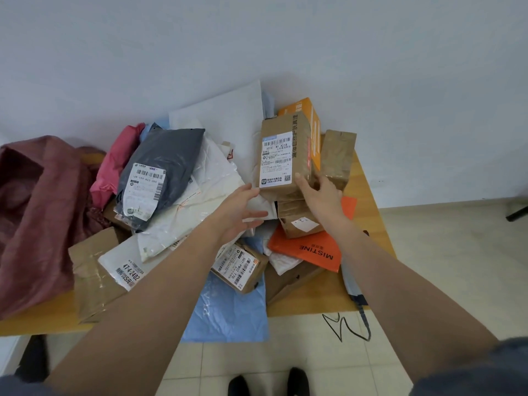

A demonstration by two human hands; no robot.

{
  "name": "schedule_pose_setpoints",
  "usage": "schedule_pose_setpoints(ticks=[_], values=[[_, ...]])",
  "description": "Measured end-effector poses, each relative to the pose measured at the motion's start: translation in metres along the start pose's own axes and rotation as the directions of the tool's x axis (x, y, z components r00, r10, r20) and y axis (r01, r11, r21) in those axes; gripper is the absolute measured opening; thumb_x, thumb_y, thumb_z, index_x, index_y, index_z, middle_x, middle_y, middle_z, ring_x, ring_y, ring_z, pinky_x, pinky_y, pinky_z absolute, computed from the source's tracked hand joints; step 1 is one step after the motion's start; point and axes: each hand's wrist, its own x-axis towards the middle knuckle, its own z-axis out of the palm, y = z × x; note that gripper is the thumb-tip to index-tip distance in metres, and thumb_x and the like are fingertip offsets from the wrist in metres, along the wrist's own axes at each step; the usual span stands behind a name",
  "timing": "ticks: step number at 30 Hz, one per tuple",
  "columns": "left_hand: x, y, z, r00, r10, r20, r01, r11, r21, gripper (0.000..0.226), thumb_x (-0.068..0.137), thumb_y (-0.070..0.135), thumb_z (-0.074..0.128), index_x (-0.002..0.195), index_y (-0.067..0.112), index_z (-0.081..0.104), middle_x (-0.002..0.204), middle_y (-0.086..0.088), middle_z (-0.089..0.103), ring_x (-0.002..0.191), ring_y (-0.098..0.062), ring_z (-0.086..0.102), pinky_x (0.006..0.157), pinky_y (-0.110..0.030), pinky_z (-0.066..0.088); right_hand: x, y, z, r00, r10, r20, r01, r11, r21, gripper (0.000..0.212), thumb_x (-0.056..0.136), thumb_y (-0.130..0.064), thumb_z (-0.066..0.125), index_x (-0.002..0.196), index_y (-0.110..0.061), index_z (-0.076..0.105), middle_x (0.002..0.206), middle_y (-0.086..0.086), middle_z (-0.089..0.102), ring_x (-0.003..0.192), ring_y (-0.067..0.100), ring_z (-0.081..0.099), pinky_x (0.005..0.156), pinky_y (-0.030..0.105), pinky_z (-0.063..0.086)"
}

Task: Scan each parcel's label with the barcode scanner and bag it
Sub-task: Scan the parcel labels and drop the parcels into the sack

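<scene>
Both bare forearms reach forward | left hand point(241, 208): palm turned inward, fingers point(254, 215) straight and spread, holding nothing | right hand point(320, 192): thumb and curled fingers clasp a box's lower corner

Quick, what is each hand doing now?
Left hand: open, holding nothing.
Right hand: grips the labelled box.

bare forearms; grey-blue sleeves point(471, 375) at elbows; black shoes point(298, 381)
</scene>
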Motion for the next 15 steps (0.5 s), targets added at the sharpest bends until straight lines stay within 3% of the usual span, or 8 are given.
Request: schedule_pose_setpoints(ticks=[3,7,9,12,15], values=[[0.005,-0.001,0.005,1.0,-0.01,0.014,0.01,1.0,-0.018,0.051,0.099,0.031,0.052,0.147,0.032,0.034,0.116,0.015,0.052,0.109,-0.026,0.065,0.094,-0.038,0.052,0.0,0.0,-0.004,0.999,0.036,0.036,-0.04,0.993,0.107,0.08,0.074,-0.07,0.055,0.143,-0.03,0.043,0.135,-0.003,0.056,0.132,0.024,0.043,0.109,0.049,0.036],[0.007,-0.002,0.013,1.0,-0.008,0.026,0.008,1.0,-0.002,0.053,0.097,0.03,0.055,0.147,0.031,0.035,0.139,0.005,0.05,0.104,-0.025,0.067,0.082,-0.033,0.056,-0.002,0.004,-0.016,0.992,0.067,0.106,-0.098,0.942,0.322,0.072,0.084,-0.045,0.069,0.145,-0.022,0.04,0.134,-0.003,0.053,0.121,0.016,0.051,0.094,0.03,0.043],[0.008,0.0,0.015,1.0,0.007,-0.01,-0.007,1.0,-0.002,0.059,0.095,0.029,0.059,0.148,0.027,0.032,0.139,0.002,0.05,0.102,-0.025,0.067,0.087,-0.035,0.055,-0.003,0.008,-0.021,0.989,0.085,0.118,-0.128,0.898,0.421,0.069,0.082,-0.041,0.072,0.141,-0.019,0.045,0.132,-0.003,0.055,0.118,0.015,0.053,0.094,0.03,0.044],[0.008,0.004,0.016,0.999,0.036,-0.034,-0.035,0.999,0.03,0.063,0.088,0.03,0.068,0.143,0.022,0.038,0.128,-0.003,0.059,0.097,-0.024,0.064,0.087,-0.034,0.054,-0.005,0.01,-0.03,0.98,0.14,0.139,-0.195,0.792,0.579,0.066,0.073,-0.04,0.076,0.131,-0.018,0.053,0.122,0.0,0.064,0.111,0.017,0.061,0.101,0.043,0.048],[0.007,0.007,0.02,0.997,0.065,-0.032,-0.061,0.993,0.103,0.063,0.085,0.039,0.07,0.139,0.018,0.046,0.122,-0.006,0.063,0.1,-0.023,0.061,0.078,-0.031,0.049,-0.008,0.013,-0.04,0.972,0.128,0.196,-0.227,0.723,0.652,0.053,0.083,-0.026,0.072,0.13,-0.01,0.053,0.119,0.006,0.066,0.1,0.015,0.065,0.086,0.034,0.056]])
